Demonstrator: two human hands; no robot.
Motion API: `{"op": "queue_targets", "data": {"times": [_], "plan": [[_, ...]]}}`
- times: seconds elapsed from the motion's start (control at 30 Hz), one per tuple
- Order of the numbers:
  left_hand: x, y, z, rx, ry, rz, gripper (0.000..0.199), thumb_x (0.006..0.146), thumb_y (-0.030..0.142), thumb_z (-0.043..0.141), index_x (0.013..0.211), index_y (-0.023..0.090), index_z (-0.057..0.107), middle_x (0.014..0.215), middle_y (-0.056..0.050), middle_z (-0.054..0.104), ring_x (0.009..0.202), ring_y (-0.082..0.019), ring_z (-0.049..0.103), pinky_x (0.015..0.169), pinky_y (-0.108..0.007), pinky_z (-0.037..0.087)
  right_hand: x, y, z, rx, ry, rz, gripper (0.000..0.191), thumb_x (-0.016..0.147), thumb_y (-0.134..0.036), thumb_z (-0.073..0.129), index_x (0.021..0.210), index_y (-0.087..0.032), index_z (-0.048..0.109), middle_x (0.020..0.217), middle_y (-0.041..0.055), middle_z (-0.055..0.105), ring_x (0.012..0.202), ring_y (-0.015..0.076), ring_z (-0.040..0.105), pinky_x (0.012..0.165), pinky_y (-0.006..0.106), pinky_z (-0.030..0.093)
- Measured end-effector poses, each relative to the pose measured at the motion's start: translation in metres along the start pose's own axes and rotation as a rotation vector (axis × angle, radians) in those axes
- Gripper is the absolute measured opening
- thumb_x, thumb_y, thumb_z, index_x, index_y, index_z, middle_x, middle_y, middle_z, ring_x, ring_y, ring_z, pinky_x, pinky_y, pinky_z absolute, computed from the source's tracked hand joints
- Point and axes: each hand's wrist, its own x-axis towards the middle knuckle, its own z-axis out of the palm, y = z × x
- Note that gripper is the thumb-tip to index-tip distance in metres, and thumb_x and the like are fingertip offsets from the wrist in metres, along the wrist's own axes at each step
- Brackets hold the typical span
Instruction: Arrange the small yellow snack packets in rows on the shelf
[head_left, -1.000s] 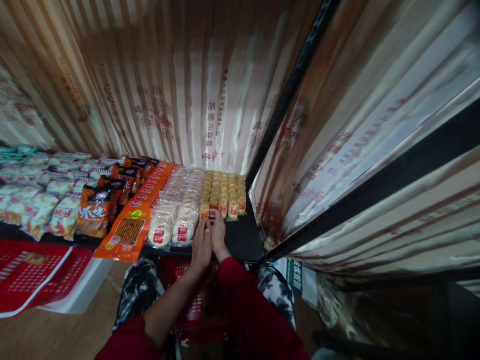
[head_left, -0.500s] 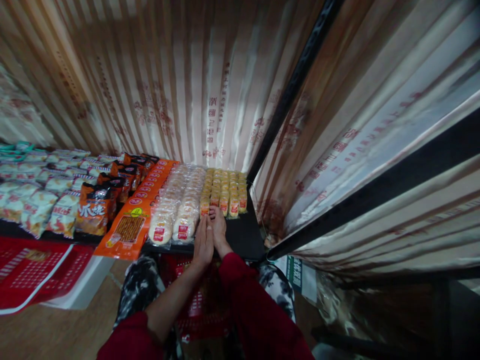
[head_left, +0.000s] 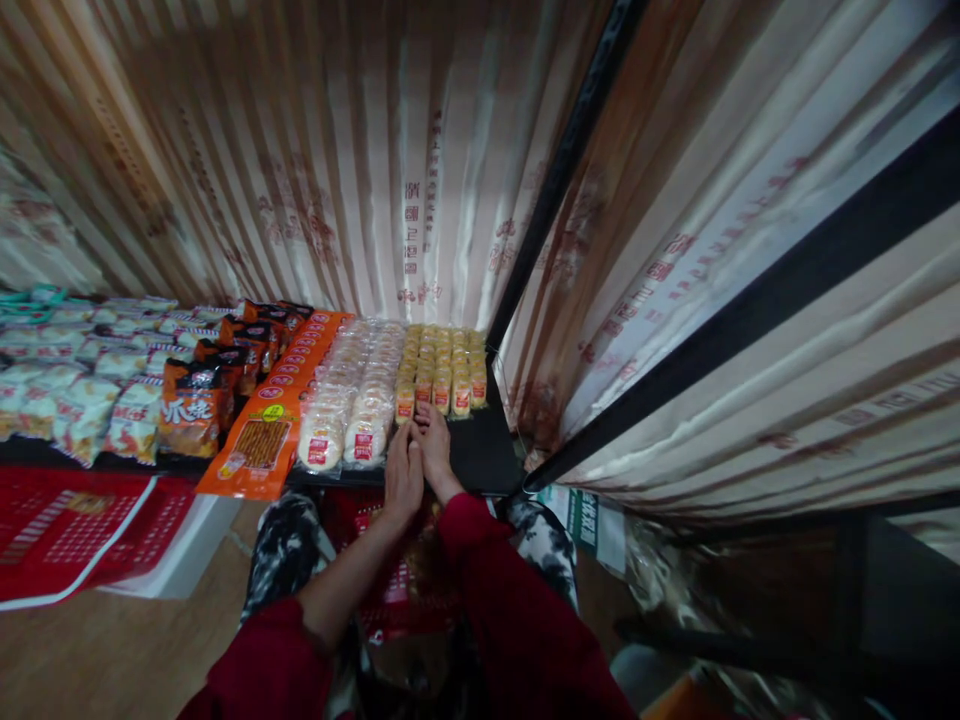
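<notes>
My left hand (head_left: 404,468) is just in front of the small yellow wrapped cakes (head_left: 442,362), its fingers stretched out and close together. Beside it, my right hand (head_left: 436,446) has its fingers extended toward the front of the second row of these cakes. The two hands touch or nearly touch at the fingers. Anything between the palms is hidden from me. To the left lie rows of round white wrapped cakes (head_left: 363,435) with red labels.
The black shelf (head_left: 484,450) also carries overlapping orange snack packs (head_left: 255,440), dark orange bags (head_left: 191,410) and white bags (head_left: 82,410). A red basket (head_left: 60,530) stands below left. Black posts (head_left: 559,190) and printed curtains (head_left: 337,150) bound the back and right.
Both hands have drawn back slightly from the front of the yellow cakes, and their fingertips have come a little apart. The view has shifted slightly.
</notes>
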Motion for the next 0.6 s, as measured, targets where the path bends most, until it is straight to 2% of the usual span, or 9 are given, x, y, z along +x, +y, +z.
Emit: {"op": "queue_targets", "data": {"times": [0.1,0.37,0.6], "plan": [[-0.007,0.003,-0.002,0.004,0.000,0.019,0.041,0.089,0.031,0.031,0.121,0.012,0.050,0.127,-0.015,0.053,0.120,-0.020,0.047,0.105,-0.041,0.033,-0.008,-0.004,-0.006,-0.025,0.026,0.014,0.034,0.073,-0.016,0.052,0.106,-0.016,0.056,0.108,0.0103,0.058,0.088,0.0162,0.061,0.072,0.028,0.053],[-0.035,0.010,-0.010,0.062,-0.055,0.052,0.036,0.088,0.026,0.031,0.111,0.015,0.056,0.111,-0.012,0.060,0.105,-0.019,0.054,0.095,-0.037,0.040,-0.042,-0.013,-0.028,-0.133,0.007,-0.061,0.026,0.082,-0.017,0.040,0.099,-0.017,0.061,0.096,0.0069,0.065,0.082,0.0148,0.062,0.078,0.029,0.050],[-0.061,-0.005,-0.022,0.112,-0.104,0.145,0.032,0.086,0.023,0.032,0.108,0.017,0.055,0.105,-0.010,0.061,0.101,-0.018,0.055,0.092,-0.034,0.042,-0.079,-0.017,-0.042,-0.182,-0.098,-0.183,0.029,0.084,-0.015,0.036,0.095,-0.019,0.063,0.091,0.0047,0.065,0.083,0.0140,0.061,0.078,0.026,0.049]]}}
